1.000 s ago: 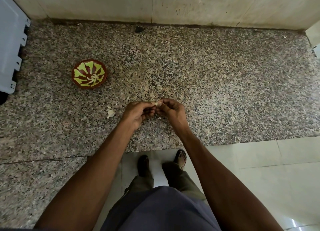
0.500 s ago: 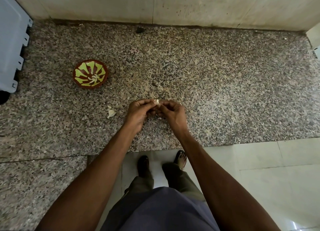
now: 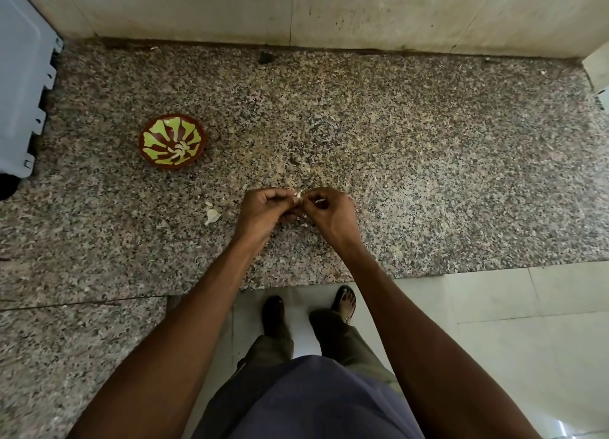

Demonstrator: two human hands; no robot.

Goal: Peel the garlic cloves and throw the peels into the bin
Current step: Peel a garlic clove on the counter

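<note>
Plastic of a pale grey-blue, the notched edge of some flat appliance or crate [image 3: 19,85], fills the far left border of the speckled grey-pink granite counter [image 3: 428,174]. Next along, a small round bowl glazed dark red with yellow-green petal shapes [image 3: 173,140] sits on the stone, and a few pale peeled garlic cloves [image 3: 179,151] lie at its centre. Right of the bowl and nearer the person, a scrap of whitish papery garlic peel [image 3: 212,215] lies loose on the granite, just left of the left wrist.

The left hand [image 3: 263,212] hovers over the counter with its fingers curled inward, thumb and fingertips pinching a small white garlic clove [image 3: 299,194] at the top of the fist. The clove sits exactly where the two hands meet, above the knuckles and between both sets of fingertips. The right hand [image 3: 329,214] is curled the same way, its thumb and forefinger pinched on the clove's right side; a pale sliver shows inside its curled fingers, too small to tell whether it is peel. Another small white fleck [image 3: 304,224] shows beneath the hands, where the two palms face each other.

Below the counter edge, pale floor tiles [image 3: 510,339] and two feet in dark sandals [image 3: 344,303] are visible.
</note>
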